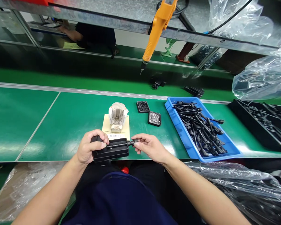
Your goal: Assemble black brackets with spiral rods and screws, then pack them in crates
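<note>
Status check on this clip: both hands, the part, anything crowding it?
Left hand gripping black housing. Right fingers pinching end of black rod lying along it. Nothing between the hands but the part; fixture just beyond.

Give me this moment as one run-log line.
left hand: grips black housing | right hand: pinches black connector at housing's end | blue bin: holds black parts | orange screwdriver: hangs beyond hands

Two small square black trays (155,125) near the centre, one blue plastic tray (179,131) at right, one orange screwdriver (155,35) at upper centre.
</note>
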